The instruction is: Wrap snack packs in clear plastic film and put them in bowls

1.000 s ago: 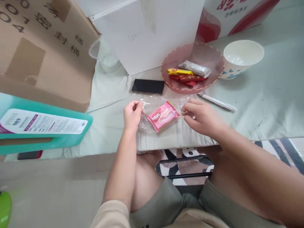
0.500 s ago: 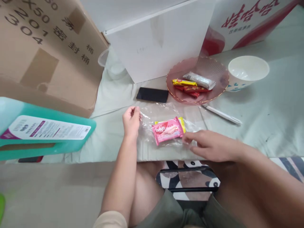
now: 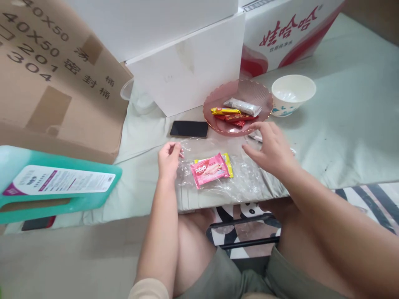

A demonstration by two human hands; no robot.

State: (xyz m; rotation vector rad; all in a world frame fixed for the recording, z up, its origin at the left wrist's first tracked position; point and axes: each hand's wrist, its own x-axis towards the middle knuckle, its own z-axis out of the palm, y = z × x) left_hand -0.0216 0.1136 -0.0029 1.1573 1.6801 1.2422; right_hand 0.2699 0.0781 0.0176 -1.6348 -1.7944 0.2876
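My left hand [image 3: 169, 161] is closed in a pinch on the left edge of a clear plastic bag [image 3: 246, 176] that lies on the cloth-covered table. A pink wafer packet [image 3: 209, 171] rests on or in the bag, partly covering a yellow packet [image 3: 230, 165]; I cannot tell whether the plastic goes over them. My right hand [image 3: 271, 147] hovers with thumb and fingers apart, nothing between them, near the front rim of a pink glass bowl [image 3: 215, 126]. Inside the bowl are a yellow-wrapped snack [image 3: 225, 111], red-wrapped snacks [image 3: 238, 118] and a silver-wrapped one [image 3: 243, 106].
A phone [image 3: 189, 128] lies left of the bowl. A white pen [image 3: 256, 137] is partly hidden under my right hand. A paper cup [image 3: 293, 95] stands right of the bowl. White boxes [image 3: 193, 66], a cardboard carton [image 3: 62, 83] and a green jug [image 3: 106, 178] stand around.
My right hand has left the right side of the packets and moved up and away toward the bowl and pen. My left hand keeps its pinch on the bag. The camera view has shifted slightly.
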